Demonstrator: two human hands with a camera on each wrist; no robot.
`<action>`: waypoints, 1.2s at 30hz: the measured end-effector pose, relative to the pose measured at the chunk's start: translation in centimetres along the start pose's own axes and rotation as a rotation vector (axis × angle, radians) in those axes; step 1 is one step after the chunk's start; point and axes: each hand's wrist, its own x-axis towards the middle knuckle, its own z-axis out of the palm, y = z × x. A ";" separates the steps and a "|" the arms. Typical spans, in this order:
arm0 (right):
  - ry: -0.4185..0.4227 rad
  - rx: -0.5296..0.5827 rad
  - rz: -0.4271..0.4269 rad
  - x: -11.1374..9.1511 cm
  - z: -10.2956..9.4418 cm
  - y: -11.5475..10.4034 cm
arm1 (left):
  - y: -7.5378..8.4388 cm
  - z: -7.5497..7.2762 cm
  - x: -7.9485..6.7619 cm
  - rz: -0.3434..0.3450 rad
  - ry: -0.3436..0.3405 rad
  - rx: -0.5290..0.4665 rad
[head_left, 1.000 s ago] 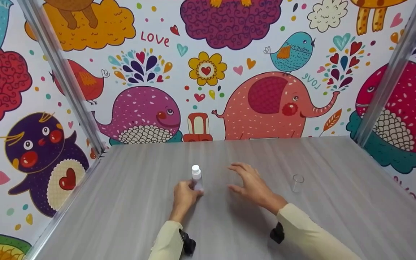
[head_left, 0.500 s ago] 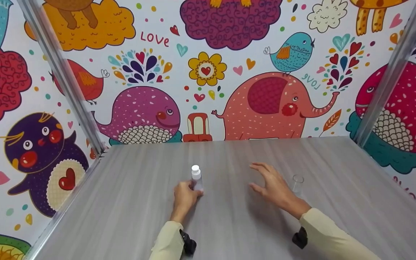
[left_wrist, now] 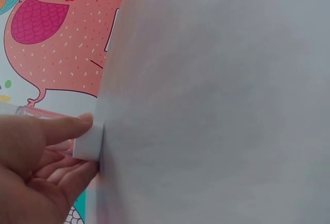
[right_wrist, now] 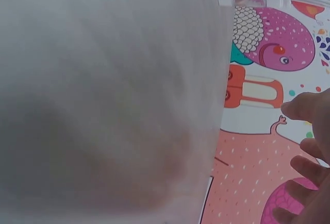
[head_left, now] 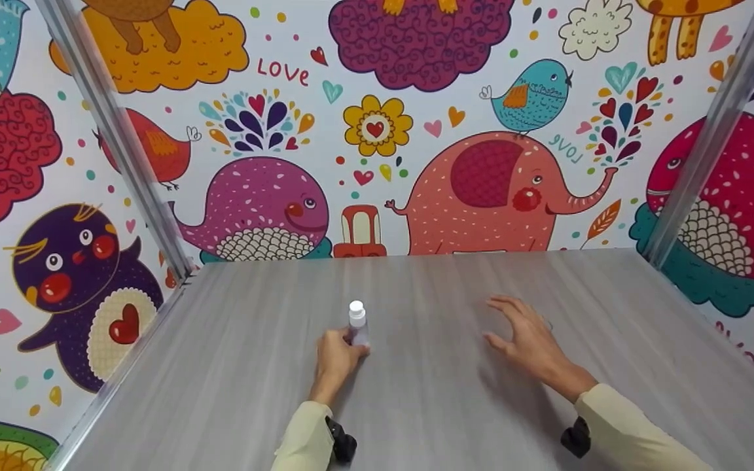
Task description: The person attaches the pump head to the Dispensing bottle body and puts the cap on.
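Note:
A small clear bottle (head_left: 359, 332) with a white cap stands upright on the table in the head view. My left hand (head_left: 336, 361) grips it low down, thumb and fingers around the base. In the left wrist view the bottle's white base (left_wrist: 88, 142) sits between thumb and fingers, against the tabletop. To the right, my right hand (head_left: 533, 343) hovers over the table with relaxed, spread fingers and holds nothing. It covers nearly all of a small clear glass-like cup, of which only a sliver of rim (head_left: 550, 324) shows. The right wrist view catches loosely bent fingers (right_wrist: 307, 167).
The wood-grain table (head_left: 429, 399) spreads around both hands. Behind it rises a wall (head_left: 377, 176) printed with cartoon animals, and metal posts (head_left: 118, 140) stand at the corners. Each sleeve carries a black wrist camera (head_left: 341, 441).
My right hand has moved right across the table, from near the bottle to the clear cup, which it now mostly hides. The left hand and the bottle stay in place.

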 end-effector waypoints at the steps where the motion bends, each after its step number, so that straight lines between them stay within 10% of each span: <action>1: -0.002 -0.007 0.010 -0.1 -0.1 0.2 | 0.0 0.0 0.0 -0.002 0.000 0.001; 21: 0.010 -0.050 0.020 -1.1 -1.9 3.8 | 0.0 0.0 0.1 -0.049 0.003 -0.021; 36: -0.090 0.018 0.188 -1.9 -2.7 6.7 | 0.2 0.1 0.0 -0.069 0.007 -0.027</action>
